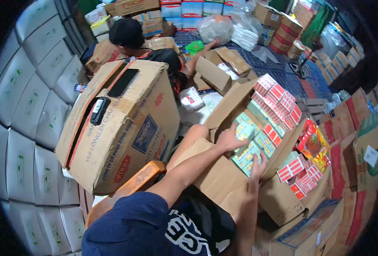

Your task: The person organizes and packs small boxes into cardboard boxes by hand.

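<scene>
An opened cardboard carton (225, 115) in front of me holds light-green small boxes and red-and-white striped boxes (278, 98). My left hand (228, 138) reaches into it, its fingers closed on a light-green box (245, 130) that sits above the others. At the carton's near right side, my right hand (257, 165) has its fingers apart, at the edge of another light-green box (246, 157). More red-and-white boxes (300, 173) lie outside the carton on the right, beside a red and yellow packet (313, 143).
A large taped carton (129, 128) stands on my left, with a black phone (123, 83) and a small black device (100, 111) on top. Behind it a co-worker (155, 55) reaches toward a plastic bag (215, 29). White cartons (22, 128) are stacked along the left.
</scene>
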`<state>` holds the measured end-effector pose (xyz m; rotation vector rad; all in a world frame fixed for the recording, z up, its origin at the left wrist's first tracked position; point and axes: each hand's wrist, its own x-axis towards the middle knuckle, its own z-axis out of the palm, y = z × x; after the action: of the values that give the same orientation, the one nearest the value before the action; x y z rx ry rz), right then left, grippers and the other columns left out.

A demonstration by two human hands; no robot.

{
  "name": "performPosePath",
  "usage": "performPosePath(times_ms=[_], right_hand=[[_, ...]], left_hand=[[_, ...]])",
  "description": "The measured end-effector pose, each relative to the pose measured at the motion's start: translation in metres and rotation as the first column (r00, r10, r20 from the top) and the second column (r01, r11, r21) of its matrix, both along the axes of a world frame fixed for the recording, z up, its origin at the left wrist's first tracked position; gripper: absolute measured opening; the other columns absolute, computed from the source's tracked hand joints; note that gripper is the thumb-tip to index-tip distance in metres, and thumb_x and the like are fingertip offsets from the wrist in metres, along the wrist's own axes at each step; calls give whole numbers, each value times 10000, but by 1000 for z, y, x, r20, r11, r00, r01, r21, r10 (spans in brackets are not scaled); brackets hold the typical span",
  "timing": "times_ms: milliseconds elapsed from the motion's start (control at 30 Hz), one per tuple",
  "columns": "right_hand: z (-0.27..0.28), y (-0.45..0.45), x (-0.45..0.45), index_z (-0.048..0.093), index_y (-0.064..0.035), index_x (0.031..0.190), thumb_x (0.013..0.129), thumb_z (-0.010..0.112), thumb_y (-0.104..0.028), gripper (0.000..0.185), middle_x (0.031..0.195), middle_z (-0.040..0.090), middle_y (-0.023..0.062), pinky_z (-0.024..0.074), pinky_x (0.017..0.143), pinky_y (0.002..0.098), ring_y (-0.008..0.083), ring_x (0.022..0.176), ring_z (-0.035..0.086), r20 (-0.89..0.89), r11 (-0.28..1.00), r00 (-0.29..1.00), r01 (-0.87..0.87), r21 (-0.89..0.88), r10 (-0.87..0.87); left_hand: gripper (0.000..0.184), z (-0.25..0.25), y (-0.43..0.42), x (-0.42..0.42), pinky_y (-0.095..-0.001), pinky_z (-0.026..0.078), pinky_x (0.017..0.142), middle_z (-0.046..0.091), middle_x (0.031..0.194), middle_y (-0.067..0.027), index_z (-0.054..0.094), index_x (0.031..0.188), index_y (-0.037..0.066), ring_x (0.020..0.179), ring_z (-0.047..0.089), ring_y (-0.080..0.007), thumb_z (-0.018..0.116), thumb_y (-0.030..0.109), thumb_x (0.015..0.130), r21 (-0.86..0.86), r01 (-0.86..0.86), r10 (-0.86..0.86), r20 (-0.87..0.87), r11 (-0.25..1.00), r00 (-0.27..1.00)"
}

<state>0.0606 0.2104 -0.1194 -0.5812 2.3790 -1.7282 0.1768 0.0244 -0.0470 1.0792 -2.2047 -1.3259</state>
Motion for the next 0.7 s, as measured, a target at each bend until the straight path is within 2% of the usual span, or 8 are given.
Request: performPosePath(times_ms=[133,200,267,400,467,533,600,700], right_hand=[[4,-1,7,448,17,1483,983,710,-200,605,1349,618,179,450,1067,385,239,1251,574,152,960,976,-112,-255,155],[31,2,23,393,-2,1525,1012,673,-280,647,1363,606,153,450,1062,358,216,1234,580,277,938,930,-151,-313,242],[42,4,30,416,-16,1513,1020,655,-346,640,1372,599,120,442,1066,341,198,1230,580,382,940,882,-167,-296,277],[43,5,16,410,-26,1486,956,744,-312,689,1313,614,89,449,1053,350,191,1213,568,278,882,863,-318,-349,421],[57,8,23,415,-30,1472,942,756,-316,692,1336,596,78,435,1071,353,192,1241,552,306,875,855,-290,-388,419],[69,8,28,416,-34,1470,938,759,-319,694,1348,586,74,431,1076,354,189,1254,545,323,876,871,-212,-433,370],[95,8,35,527,-18,1407,976,710,-282,537,1306,626,76,444,1062,349,189,1223,575,352,865,877,-129,-485,328],[130,12,26,516,-30,1428,975,710,-287,555,1320,623,80,442,1075,359,200,1238,575,343,806,874,-88,-586,345]], left_hand=[[937,-39,-4,-16,-445,536,980,679,1207,-300,480,1448,14,1122,686,-396,794,595,784,55,-44,58,-283,998,957],[829,-44,-8,-15,-409,520,995,664,1250,-276,521,1412,-17,1182,658,-315,761,558,866,244,137,-50,-330,960,943],[765,-42,-5,-13,-379,484,1037,636,1320,-222,540,1396,-43,1242,604,-260,730,519,913,243,311,-188,-423,919,887],[727,-7,9,-10,-340,456,1051,625,1341,-139,551,1416,-24,1247,577,-246,611,557,983,485,519,-318,-439,704,840],[699,11,11,-8,-307,471,984,631,1336,-120,576,1406,-3,1219,589,-216,549,571,1009,609,402,-303,-264,684,916],[632,-21,-11,-13,-267,480,901,666,1301,-106,622,1369,32,1168,620,-197,554,546,1008,662,314,-243,-200,681,949],[613,-39,-22,-17,-284,497,879,690,1248,-107,646,1333,29,1125,637,-196,579,534,992,593,306,-246,-183,745,952],[581,-66,-20,-22,-314,522,863,724,1168,-120,680,1272,17,1071,666,-208,624,505,962,375,324,-270,-190,869,944]])
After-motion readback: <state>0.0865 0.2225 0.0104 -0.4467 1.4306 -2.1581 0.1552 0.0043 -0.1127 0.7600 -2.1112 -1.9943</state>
